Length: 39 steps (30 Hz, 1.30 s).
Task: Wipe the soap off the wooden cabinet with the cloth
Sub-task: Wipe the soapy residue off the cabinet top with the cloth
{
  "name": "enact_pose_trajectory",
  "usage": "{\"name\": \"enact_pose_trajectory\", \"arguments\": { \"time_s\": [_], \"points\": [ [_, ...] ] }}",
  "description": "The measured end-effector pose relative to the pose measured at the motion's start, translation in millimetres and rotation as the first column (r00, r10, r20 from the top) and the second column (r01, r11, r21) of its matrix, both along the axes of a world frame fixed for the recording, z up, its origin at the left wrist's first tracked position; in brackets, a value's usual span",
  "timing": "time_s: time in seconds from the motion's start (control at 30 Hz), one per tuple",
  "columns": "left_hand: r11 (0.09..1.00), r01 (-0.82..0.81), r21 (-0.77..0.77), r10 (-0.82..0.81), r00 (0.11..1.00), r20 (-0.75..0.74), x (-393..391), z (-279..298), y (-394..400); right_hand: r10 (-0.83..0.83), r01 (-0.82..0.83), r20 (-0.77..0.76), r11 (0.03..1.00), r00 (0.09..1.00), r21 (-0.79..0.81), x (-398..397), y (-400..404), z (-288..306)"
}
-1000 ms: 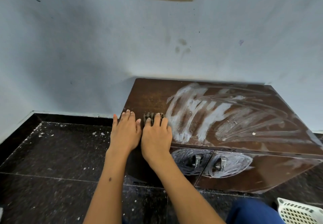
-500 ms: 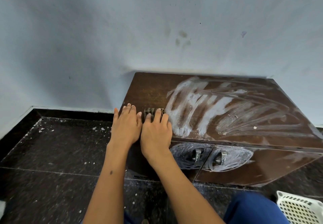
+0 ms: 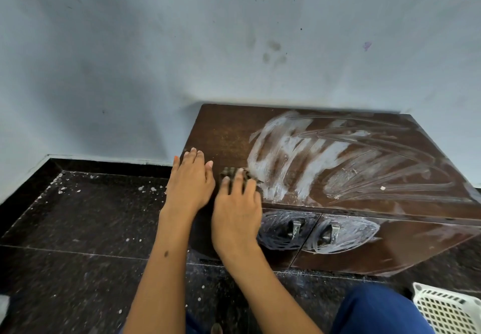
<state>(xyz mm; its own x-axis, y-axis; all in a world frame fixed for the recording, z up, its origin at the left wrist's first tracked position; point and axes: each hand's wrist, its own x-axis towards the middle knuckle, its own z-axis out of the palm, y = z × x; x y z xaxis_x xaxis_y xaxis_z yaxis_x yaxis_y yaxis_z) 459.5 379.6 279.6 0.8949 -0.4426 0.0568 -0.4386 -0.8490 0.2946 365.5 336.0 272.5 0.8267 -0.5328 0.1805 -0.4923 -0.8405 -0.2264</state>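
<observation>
Dark striped fabric, the cloth [image 3: 232,172], sits bunched under your right hand [image 3: 238,207], fingers laid over it and pressing it down onto the near left part of the wooden cabinet [image 3: 223,130] top; whether the thumb curls under it cannot be told. Your left hand [image 3: 189,181] lies just beside, to the left, flat and relaxed on the bare wood near the corner, holding nothing. The soap [image 3: 307,151] begins touching the cloth's right edge and spreads away to the right and toward the wall in long white arcs, its long run going sideways across the top. So the right hand is the nearer one; a stroke rightward looks the natural next pass. More smears ring the two metal handles [image 3: 295,227] on the front, below and right of your wrist. A white basket [image 3: 447,310] sits well apart, lower right.
</observation>
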Motion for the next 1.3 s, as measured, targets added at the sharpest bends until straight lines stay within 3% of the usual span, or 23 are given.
{"name": "enact_pose_trajectory", "arguments": {
  "time_s": [0.1,0.23,0.4,0.63,1.0,1.3],
  "points": [
    [1.000,-0.009,-0.007,0.009,1.000,-0.014,2,0,1,0.102,-0.100,-0.038,0.994,0.994,0.052,4,4,-7],
    [1.000,-0.013,-0.003,0.013,1.000,-0.022,0,1,3,0.048,-0.049,0.007,0.996,0.999,0.076,-9,-16,-5],
    [1.000,0.004,-0.018,-0.005,1.000,-0.027,-5,3,-2,-0.068,0.067,-0.023,0.997,0.997,-0.023,-4,-20,-2],
    [0.997,0.038,-0.071,-0.045,0.995,-0.093,-7,2,-8,0.103,-0.103,-0.023,0.995,0.994,0.002,-11,-26,0],
    [0.998,0.052,-0.043,-0.057,0.992,-0.114,-9,3,-10,0.015,-0.013,-0.030,0.999,0.999,0.052,38,-45,6],
    [0.998,0.061,-0.032,-0.064,0.994,-0.086,-9,4,-16,0.024,-0.020,-0.056,0.997,0.998,0.080,14,-41,3]
  ]
}}
